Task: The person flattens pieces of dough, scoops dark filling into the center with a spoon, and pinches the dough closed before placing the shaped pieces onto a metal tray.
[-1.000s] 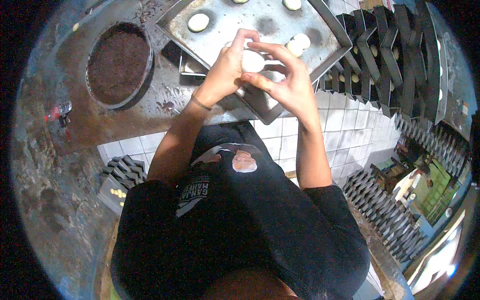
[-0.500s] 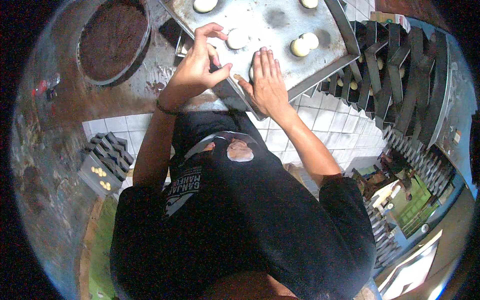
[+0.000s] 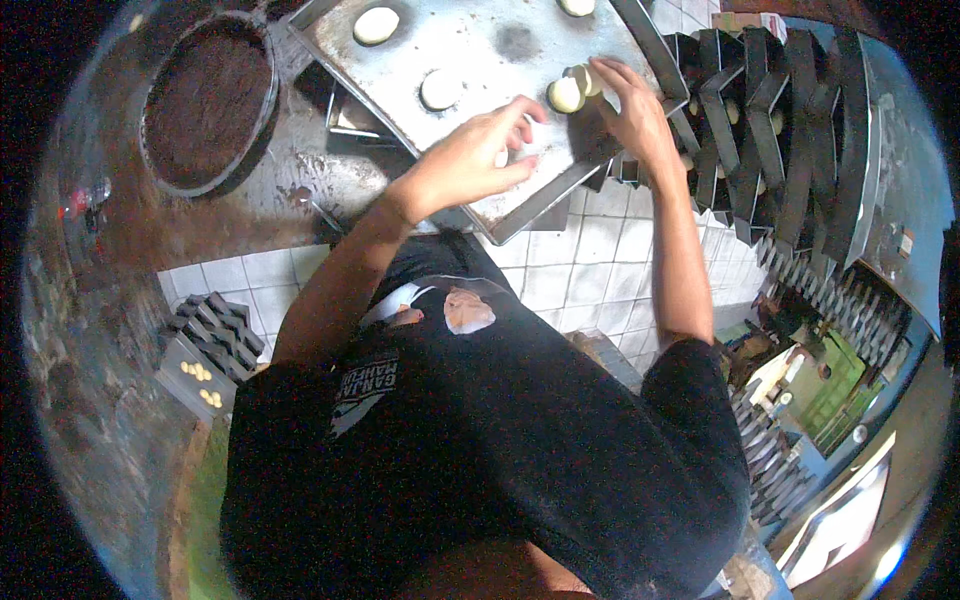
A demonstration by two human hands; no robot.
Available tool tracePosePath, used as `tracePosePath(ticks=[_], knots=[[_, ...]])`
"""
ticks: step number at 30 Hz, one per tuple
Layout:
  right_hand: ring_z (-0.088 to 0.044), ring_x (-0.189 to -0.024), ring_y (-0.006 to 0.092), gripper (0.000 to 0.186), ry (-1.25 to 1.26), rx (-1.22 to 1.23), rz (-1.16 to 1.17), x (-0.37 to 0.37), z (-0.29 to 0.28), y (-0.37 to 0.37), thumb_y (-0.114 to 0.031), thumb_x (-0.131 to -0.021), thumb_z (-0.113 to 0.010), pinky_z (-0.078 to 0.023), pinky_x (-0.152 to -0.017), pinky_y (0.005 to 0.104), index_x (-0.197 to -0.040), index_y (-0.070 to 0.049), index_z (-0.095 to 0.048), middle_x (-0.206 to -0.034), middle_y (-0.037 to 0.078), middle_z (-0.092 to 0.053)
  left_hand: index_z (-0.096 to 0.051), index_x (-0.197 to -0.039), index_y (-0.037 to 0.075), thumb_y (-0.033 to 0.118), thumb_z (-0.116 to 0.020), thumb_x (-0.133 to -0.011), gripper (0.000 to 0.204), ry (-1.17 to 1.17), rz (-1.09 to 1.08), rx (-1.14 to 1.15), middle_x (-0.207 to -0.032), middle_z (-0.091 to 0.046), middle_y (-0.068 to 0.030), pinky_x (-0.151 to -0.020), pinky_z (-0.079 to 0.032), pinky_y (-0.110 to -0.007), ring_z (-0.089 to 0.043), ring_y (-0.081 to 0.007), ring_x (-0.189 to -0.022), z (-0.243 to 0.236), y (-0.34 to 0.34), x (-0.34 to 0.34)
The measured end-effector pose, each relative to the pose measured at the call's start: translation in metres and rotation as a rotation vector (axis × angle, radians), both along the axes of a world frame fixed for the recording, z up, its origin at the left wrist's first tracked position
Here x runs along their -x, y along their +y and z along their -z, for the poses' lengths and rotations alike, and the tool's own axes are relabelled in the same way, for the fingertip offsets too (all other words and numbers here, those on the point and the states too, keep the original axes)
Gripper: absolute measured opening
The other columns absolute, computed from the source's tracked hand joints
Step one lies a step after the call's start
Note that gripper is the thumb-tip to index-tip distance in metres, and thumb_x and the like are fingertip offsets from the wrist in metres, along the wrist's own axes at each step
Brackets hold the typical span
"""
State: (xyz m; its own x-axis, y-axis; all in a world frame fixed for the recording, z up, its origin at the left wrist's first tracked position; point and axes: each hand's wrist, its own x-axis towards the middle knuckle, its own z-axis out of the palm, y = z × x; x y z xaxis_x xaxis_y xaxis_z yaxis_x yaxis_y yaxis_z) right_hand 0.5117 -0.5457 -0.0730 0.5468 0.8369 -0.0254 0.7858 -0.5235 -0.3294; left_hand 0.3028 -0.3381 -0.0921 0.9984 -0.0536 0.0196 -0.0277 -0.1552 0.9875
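A shallow metal baking tray (image 3: 478, 45) lies tilted in front of me with several pale, round dough balls on it. My right hand (image 3: 640, 118) reaches to the tray's right side, its fingers bent around a dough ball (image 3: 588, 78). A second dough ball (image 3: 566, 96) sits right against that one. Over the near part of the tray is my left hand (image 3: 480, 155), fingers curved and apart. A bit of pale dough shows beneath its fingers, mostly hidden. Just beyond that hand rests a flattened dough ball (image 3: 438, 90), and another dough ball (image 3: 376, 26) lies farther left.
A round pan (image 3: 183, 190) of dark brown crumbly filling (image 3: 208, 105) stands on the worn table at left. Another metal tray (image 3: 352, 118) is under mine. Crosswise-stacked trays (image 3: 790, 130) rise at right. Lower left, a floor stack (image 3: 215, 330) stands by a tray with dough (image 3: 175, 378).
My right hand has left the tray's near corner and moved right to the paired dough balls. My left hand has shifted right, over the near corner. The whole view has shifted slightly.
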Motion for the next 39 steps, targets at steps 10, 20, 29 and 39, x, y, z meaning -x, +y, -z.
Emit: tracePosePath(ticks=[10, 20, 29, 39], knots=[[-0.069, -0.109, 0.0385, 0.048, -0.047, 0.217, -0.370, -0.049, 0.020, 0.003, -0.027, -0.078, -0.076, -0.056, -0.093, 0.0467, -0.122, -0.008, -0.071, -0.116, 0.018, -0.072, -0.063, -0.094, 0.003, 0.012, -0.058, -0.085, 0.013, -0.236, 0.178, -0.337, -0.094, -0.067, -0.0172, -0.090, -0.051, -0.049, -0.065, -0.0383, -0.099, 0.049, -0.064, -0.101], [-0.063, -0.091, 0.0081, 0.026, 0.879, -0.125, 0.187, 0.012, -0.089, -0.042, -0.015, -0.095, -0.068, -0.050, -0.081, 0.0267, -0.116, 0.001, -0.068, -0.101, 0.000, -0.071, -0.065, -0.115, -0.002, 0.044, -0.054, -0.104, 0.049, 0.069, -0.141, -0.059, -0.101, -0.074, -0.0206, -0.090, -0.055, -0.041, -0.072, -0.0323, -0.094, 0.052, -0.040, -0.104], [-0.066, -0.090, 0.0105, 0.025, 0.619, -0.723, 0.266, 0.133, -0.066, 0.091, -0.011, -0.091, -0.078, -0.053, -0.082, 0.0275, -0.110, 0.001, -0.068, -0.097, 0.003, -0.071, -0.062, -0.085, 0.004, 0.044, -0.046, -0.111, 0.051, -0.081, -0.621, 0.525, -0.075, -0.066, -0.0017, -0.059, -0.049, -0.028, -0.060, -0.0091, -0.067, -0.050, 0.008, -0.038], [-0.062, -0.073, 0.0079, 0.020, 0.734, -1.077, 0.458, 0.225, -0.075, 0.259, -0.016, -0.094, -0.077, -0.052, -0.067, 0.0247, -0.091, 0.004, -0.073, -0.081, 0.003, -0.073, -0.060, -0.110, 0.010, 0.053, -0.048, -0.108, 0.044, -0.177, -0.412, 1.189, -0.105, -0.067, -0.0047, -0.084, -0.055, -0.031, -0.066, -0.0143, -0.095, -0.070, 0.151, 0.073]])
